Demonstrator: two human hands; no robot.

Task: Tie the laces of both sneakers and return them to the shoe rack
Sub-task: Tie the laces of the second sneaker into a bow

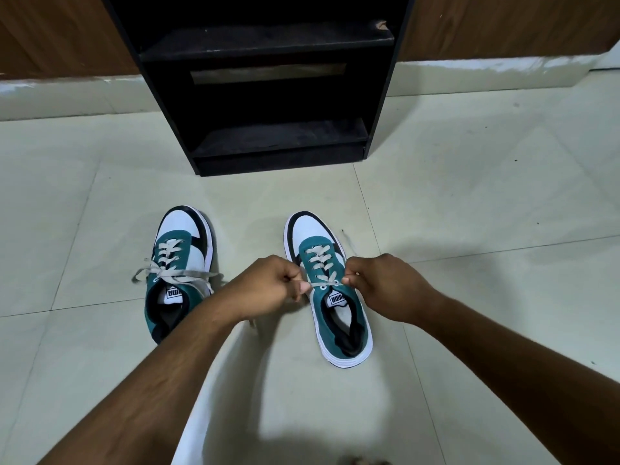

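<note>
Two teal, white and black sneakers stand on the floor, toes pointing away from me. The left sneaker [177,263] has a grey bow across its tongue, with loops and ends spread to both sides. My left hand [265,285] and my right hand [382,283] sit on either side of the right sneaker [327,286], at its top eyelets. Each hand pinches one end of the right sneaker's lace [323,282], pulled taut between them. The black shoe rack [275,135] stands just beyond the sneakers, its shelves bare.
Pale floor tiles [486,196] surround the sneakers. A wood-panelled wall [60,35] with a white skirting runs behind the rack. My white-clad leg [214,380] shows between my forearms at the bottom.
</note>
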